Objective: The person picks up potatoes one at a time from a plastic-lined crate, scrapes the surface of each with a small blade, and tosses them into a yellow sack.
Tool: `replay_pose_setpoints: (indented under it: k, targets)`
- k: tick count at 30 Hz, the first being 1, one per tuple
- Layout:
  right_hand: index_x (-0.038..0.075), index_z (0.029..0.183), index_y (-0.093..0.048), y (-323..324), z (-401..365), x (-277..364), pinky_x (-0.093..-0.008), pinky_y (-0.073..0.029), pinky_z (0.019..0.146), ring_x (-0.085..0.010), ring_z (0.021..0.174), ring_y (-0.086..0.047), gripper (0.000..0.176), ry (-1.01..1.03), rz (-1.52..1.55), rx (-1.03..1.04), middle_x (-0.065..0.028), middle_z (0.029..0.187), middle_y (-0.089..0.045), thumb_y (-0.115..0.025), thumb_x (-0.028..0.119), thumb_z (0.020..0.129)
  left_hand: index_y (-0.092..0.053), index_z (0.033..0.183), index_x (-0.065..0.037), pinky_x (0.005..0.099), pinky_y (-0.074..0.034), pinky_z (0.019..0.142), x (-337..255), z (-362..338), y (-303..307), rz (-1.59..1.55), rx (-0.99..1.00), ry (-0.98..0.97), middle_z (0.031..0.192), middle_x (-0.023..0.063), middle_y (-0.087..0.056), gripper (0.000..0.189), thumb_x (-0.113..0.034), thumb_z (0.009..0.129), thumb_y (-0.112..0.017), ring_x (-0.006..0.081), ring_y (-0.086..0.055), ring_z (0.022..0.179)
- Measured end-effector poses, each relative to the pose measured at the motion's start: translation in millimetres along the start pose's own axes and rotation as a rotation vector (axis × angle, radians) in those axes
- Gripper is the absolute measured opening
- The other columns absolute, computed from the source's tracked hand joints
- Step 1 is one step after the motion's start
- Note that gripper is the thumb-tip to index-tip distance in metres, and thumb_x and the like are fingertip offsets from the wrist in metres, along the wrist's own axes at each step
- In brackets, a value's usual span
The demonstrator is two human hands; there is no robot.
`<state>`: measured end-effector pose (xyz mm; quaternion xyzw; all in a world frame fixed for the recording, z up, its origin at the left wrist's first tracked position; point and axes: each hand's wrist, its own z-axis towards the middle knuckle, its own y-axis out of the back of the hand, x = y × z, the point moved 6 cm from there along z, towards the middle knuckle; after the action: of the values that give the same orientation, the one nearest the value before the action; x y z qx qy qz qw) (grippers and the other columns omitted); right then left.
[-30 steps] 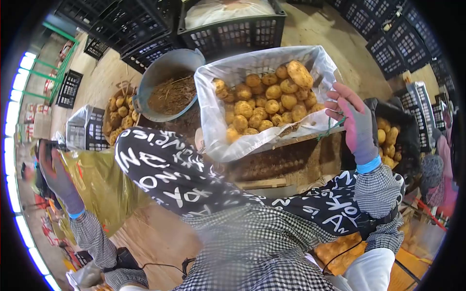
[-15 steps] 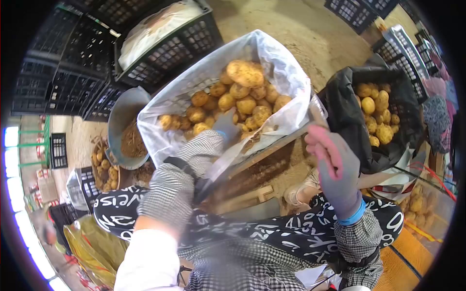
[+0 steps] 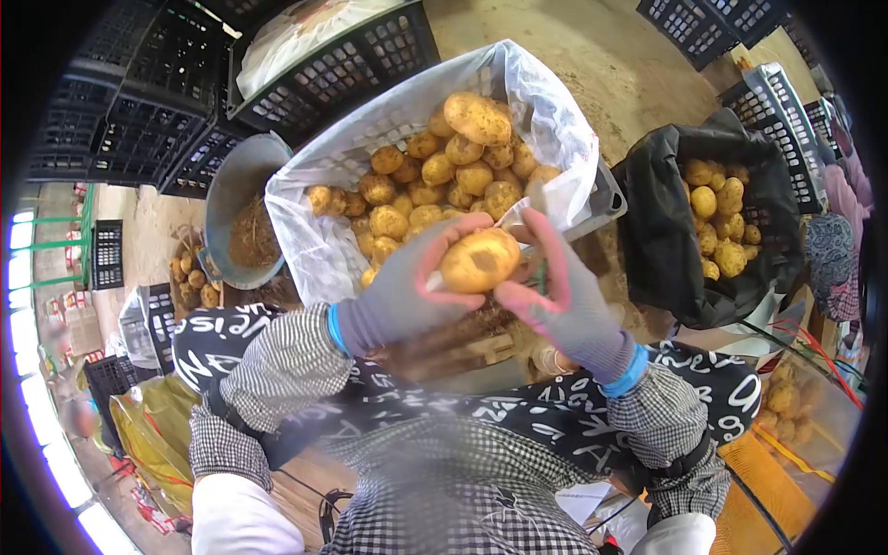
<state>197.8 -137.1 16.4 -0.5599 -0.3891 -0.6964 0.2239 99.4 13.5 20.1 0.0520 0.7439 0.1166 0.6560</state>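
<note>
Above the front edge of the white-lined crate (image 3: pixel 319 264), my left hand (image 3: pixel 412 287) grips a large potato (image 3: pixel 480 261) between thumb and fingers. The potato has a brownish patch on its face. My right hand (image 3: pixel 569 301) is beside it with thumb and fingers apart, the thumb tip right at the potato's lower right edge. Both hands wear grey gloves with pink fingers and blue cuffs. Behind them, a heap of soil-marked potatoes (image 3: pixel 425 190) fills much of the crate, with one large potato (image 3: pixel 477 118) on top.
At right stands a black-lined crate (image 3: pixel 647 185) of potatoes. A grey bucket (image 3: pixel 227 176) with soil stands left, near a smaller potato pile (image 3: pixel 192 277). Black plastic crates (image 3: pixel 139 120) are stacked at upper left. Patterned trouser legs (image 3: pixel 518 416) lie below my hands.
My left hand has come up from the heap with a potato, toward my body. My right hand has moved left to meet it. The view has shifted slightly.
</note>
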Motion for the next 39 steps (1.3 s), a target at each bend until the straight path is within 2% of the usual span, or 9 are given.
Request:
replay_pose_setpoints:
  k: [4,11,15,17,20,29,32,34,39]
  targets:
    - [0.003,0.138,-0.043,-26.3,-7.4,9.2,-0.0278,-0.054,0.072,-0.0122,0.082,-0.064,0.066,-0.17,0.141,0.005,-0.0144,0.117,-0.06,-0.074,0.024,0.084,-0.045,0.139,-0.006,0.0383,-0.041,0.108,-21.8,-18.8,-19.0,0.377,-0.151,-0.086,0.138,0.0178,-0.05,0.077,-0.014,0.072,-0.08,0.0317,-0.049,0.129]
    - [-0.003,0.123,-0.055,-28.4,-12.0,-0.9,-0.0283,-0.048,0.087,-0.0148,0.098,-0.059,0.046,-0.237,0.123,0.006,-0.0093,0.104,-0.063,-0.049,0.037,0.101,-0.044,0.141,-0.006,0.0367,-0.041,0.107,-14.1,-30.7,-20.6,0.245,-0.154,-0.07,0.139,0.0179,-0.048,0.078,-0.009,0.072,-0.08,0.0317,-0.05,0.128]
    - [-0.004,0.124,-0.056,-13.3,1.6,7.1,-0.0289,-0.05,0.086,-0.0127,0.096,-0.06,0.046,-0.031,-0.139,-0.045,-0.0096,0.105,-0.064,-0.038,0.035,0.105,-0.038,0.145,-0.009,0.0352,-0.043,0.106,1.0,-30.8,-20.6,-0.305,-0.105,0.032,0.138,0.0131,-0.049,0.076,-0.011,0.08,-0.077,0.0253,-0.05,0.127]
    - [-0.005,0.128,-0.054,-9.4,2.9,-9.0,-0.029,-0.05,0.086,-0.0119,0.096,-0.059,0.048,-0.095,0.062,-0.096,-0.0104,0.109,-0.063,-0.04,0.036,0.105,-0.034,0.147,-0.011,0.0354,-0.043,0.106,5.0,-30.5,-21.8,-0.876,-0.089,0.158,0.138,0.0099,-0.048,0.073,-0.012,0.086,-0.074,0.0224,-0.05,0.126]
    - [-0.006,0.133,-0.05,-12.8,1.6,-16.0,-0.0272,-0.049,0.084,-0.0107,0.095,-0.058,0.052,-0.114,0.241,-0.042,-0.0109,0.115,-0.06,-0.042,0.037,0.105,-0.03,0.149,-0.014,0.0373,-0.046,0.104,5.2,-30.4,-19.0,-1.072,-0.064,0.316,0.139,0.0068,-0.046,0.068,-0.017,0.092,-0.067,0.0213,-0.05,0.125]
    - [-0.004,0.129,-0.054,-23.2,-5.2,-29.6,-0.0248,-0.05,0.078,-0.0097,0.09,-0.059,0.053,-0.245,0.187,-0.02,-0.0091,0.106,-0.064,-0.051,0.04,0.101,-0.031,0.149,-0.015,0.0378,-0.048,0.101,14.0,-32.0,-34.8,-1.093,0.057,0.442,0.147,0.0062,-0.033,0.064,-0.019,0.094,-0.063,0.0213,-0.044,0.131]
    - [-0.004,0.133,-0.05,-19.5,0.2,-31.3,-0.0259,-0.05,0.084,-0.0124,0.095,-0.06,0.054,-0.335,0.288,-0.007,-0.0095,0.107,-0.064,-0.055,0.039,0.099,-0.03,0.149,-0.011,0.0387,-0.042,0.107,13.6,-27.1,-30.8,-1.05,-0.053,0.336,0.147,0.0094,-0.034,0.071,-0.014,0.089,-0.067,0.0236,-0.043,0.133]
    - [-0.003,0.137,-0.047,-25.6,-4.8,-39.5,-0.0275,-0.048,0.092,-0.0152,0.104,-0.06,0.058,-0.581,0.539,0.045,-0.0104,0.115,-0.062,-0.062,0.036,0.096,-0.029,0.149,-0.008,0.0387,-0.037,0.111,30.9,-23.9,-20.4,-0.507,-0.099,0.054,0.148,0.0121,-0.035,0.078,-0.01,0.083,-0.07,0.0256,-0.041,0.135]
    - [0.0,0.14,-0.044,-27.3,3.2,-15.1,-0.0291,-0.049,0.094,-0.0176,0.113,-0.057,0.071,-0.129,0.305,0.148,-0.0106,0.132,-0.053,-0.078,0.021,0.082,-0.032,0.147,-0.003,0.0371,-0.029,0.115,15.4,-21.0,-12.2,-0.132,-0.171,0.004,0.147,0.0168,-0.039,0.087,-0.005,0.072,-0.075,0.0276,-0.04,0.137]
